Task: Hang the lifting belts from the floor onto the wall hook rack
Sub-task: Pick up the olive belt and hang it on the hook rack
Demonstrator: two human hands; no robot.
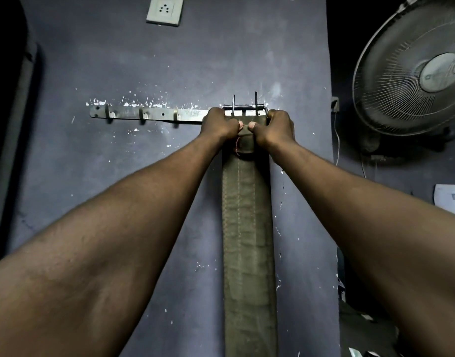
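A wide olive lifting belt (248, 228) hangs straight down the dark wall. Its metal buckle (244, 107), with two prongs pointing up, sits at the right end of the metal hook rack (154, 115). My left hand (218, 124) grips the belt's top left corner just under the buckle. At the top right corner my right hand (276, 127) grips the same belt, thumbs almost touching in the middle. Three bare hooks show on the rack to the left of my hands. The hook behind the buckle is hidden.
A wall socket (165, 10) is mounted above the rack. A wall fan (414, 73) hangs at the right with a cable running down. A dark vertical pipe or frame (18, 124) runs along the left edge. Papers and clutter lie at lower right.
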